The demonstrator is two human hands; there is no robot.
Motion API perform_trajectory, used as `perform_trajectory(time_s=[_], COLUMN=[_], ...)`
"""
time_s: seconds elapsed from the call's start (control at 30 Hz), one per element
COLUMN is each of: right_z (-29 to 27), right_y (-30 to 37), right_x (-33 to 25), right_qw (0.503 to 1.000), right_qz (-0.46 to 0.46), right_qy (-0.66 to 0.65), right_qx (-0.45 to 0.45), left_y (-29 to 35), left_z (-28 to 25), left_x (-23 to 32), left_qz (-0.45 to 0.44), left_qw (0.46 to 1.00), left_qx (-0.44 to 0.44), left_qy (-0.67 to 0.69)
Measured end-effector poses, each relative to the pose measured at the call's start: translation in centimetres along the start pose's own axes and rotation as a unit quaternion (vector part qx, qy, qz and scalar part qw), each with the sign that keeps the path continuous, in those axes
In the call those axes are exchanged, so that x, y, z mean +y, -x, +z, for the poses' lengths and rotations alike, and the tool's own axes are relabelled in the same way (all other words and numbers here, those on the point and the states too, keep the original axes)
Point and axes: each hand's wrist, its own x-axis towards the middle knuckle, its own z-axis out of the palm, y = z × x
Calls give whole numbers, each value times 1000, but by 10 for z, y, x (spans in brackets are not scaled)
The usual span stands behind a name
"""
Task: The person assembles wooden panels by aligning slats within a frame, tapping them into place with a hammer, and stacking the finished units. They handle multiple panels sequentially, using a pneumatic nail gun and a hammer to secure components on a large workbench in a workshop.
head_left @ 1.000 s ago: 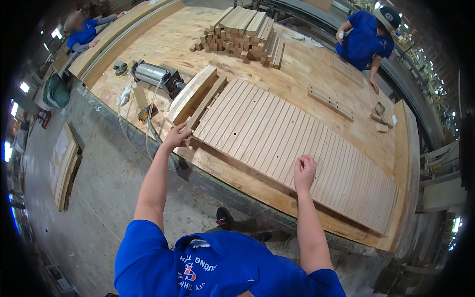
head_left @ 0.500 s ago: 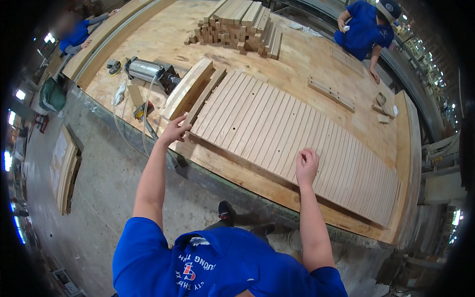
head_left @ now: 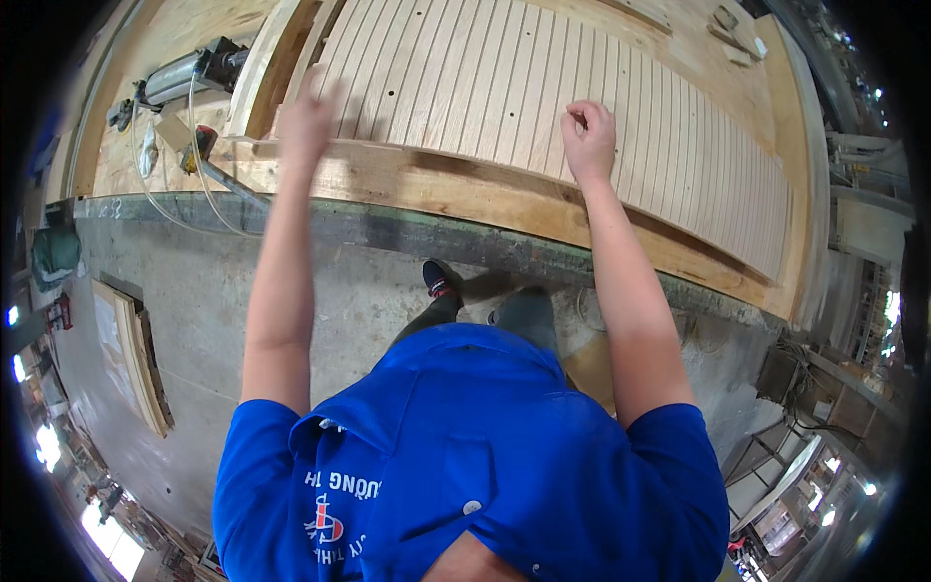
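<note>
Pale, narrow wooden slats (head_left: 490, 87) are laid side-by-side near the wooden worktop's (head_left: 211, 27) front edge; remainder unclear. Grip cannot be told: left hand (head_left: 307, 124) blurred, right hand (head_left: 591, 145) curled.

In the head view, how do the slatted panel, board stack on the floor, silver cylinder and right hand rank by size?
1. Slatted panel, by far, though the picture's top edge crops it
2. Board stack
3. Silver cylinder and right hand: too alike to rank confidently
</note>
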Motion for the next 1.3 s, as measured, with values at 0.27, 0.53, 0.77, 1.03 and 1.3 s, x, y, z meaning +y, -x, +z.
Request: perform_trajectory(time_s=[0.27,0.53,0.77,1.03,1.3], right_z=[6,10,9,-15,-5], right_y=[-7,-6,-5,-31,14], right_x=[-17,-15,-12,-242,-370], right_qw=[996,997,992,624,450], right_qz=[39,43,61,236,378], right_qy=[-74,-66,-105,-745,-783], right_qx=[17,1,16,16,-205], left_y=[29,23,26,33,27], left_z=[125,130,132,115,126], left_x=[103,90,95,105,101], left_qz=[285,302,293,269,291], left_qw=[944,943,943,948,947], left_qx=[29,68,72,16,68], left_qy=[-164,-121,-141,-169,-118])
